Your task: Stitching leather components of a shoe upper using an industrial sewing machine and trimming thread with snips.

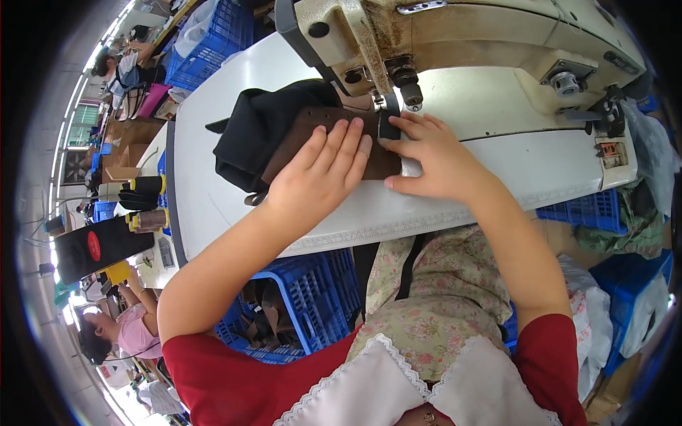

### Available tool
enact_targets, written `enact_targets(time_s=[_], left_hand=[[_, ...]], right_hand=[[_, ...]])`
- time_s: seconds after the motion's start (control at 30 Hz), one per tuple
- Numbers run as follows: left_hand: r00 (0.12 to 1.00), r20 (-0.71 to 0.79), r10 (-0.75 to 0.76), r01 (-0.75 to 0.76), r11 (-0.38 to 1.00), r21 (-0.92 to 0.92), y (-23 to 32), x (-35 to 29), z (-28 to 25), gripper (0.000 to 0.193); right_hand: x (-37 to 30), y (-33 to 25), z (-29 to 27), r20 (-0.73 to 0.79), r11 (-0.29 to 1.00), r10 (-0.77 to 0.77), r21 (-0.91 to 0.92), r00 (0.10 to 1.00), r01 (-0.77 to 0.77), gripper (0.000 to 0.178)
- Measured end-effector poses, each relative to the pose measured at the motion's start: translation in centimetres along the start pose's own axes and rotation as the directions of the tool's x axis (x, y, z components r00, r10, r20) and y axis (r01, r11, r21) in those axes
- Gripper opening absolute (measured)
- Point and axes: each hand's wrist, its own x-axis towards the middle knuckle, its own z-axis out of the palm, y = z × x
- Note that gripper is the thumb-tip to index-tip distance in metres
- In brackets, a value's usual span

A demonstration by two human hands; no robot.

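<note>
My left hand (321, 165) lies with its fingers stretched out on a brown piece (383, 167), pressing it to the white table. Black fabric (256, 131) is bunched up beside the brown piece, on its left. My right hand (439, 155) rests to the right, thumb and fingers apart. Its upper fingertips touch the edge of a small black strip (388, 126) lying over the brown piece. That strip reaches up to the presser foot (379, 101) of the sewing machine (490, 42). The fingers hide part of the brown piece.
A ruler scale (398, 216) runs along the front edge of the white table (213, 184). Below stands a blue crate (298, 284) with dark pieces inside. Thread spools (148, 186) are on the left. Plastic bags (586, 319) sit at lower right. Other people work far left.
</note>
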Motion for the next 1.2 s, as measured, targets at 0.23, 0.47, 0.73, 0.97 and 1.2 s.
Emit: enact_targets(time_s=[0.23, 0.47, 0.73, 0.97, 1.2], left_hand=[[0.999, -0.033, -0.008, 0.002, 0.981, -0.193, -0.4, 1.2, -0.5, 0.037], [1.000, -0.005, 0.008, -0.009, 0.965, -0.262, 0.0, 1.2, -1.0, 0.033], [0.999, -0.003, 0.036, -0.036, 0.964, -0.263, 0.7, 1.0, -1.2, 0.034], [0.992, 0.114, -0.053, 0.058, 0.997, -0.043, 4.2, 2.2, -1.7, 0.035], [0.979, 0.107, -0.172, 0.175, 0.984, -0.025, 5.4, 2.8, 0.3, 0.034]], right_hand=[[0.5, -2.3, 1.5, -0.008, 0.975, 0.131, -0.178, 0.991, -0.130, 0.074], [0.2, -1.3, 2.9, -0.065, 0.959, 0.054, -0.276, 0.996, -0.070, 0.064], [0.4, -2.2, 2.5, -0.060, 0.960, 0.079, -0.265, 0.995, -0.092, 0.066], [-0.2, -1.7, 3.3, -0.074, 0.930, 0.005, -0.367, 0.997, -0.032, 0.062], [-0.3, -1.4, 3.0, -0.093, 0.959, 0.019, -0.281, 0.995, -0.045, 0.061]])
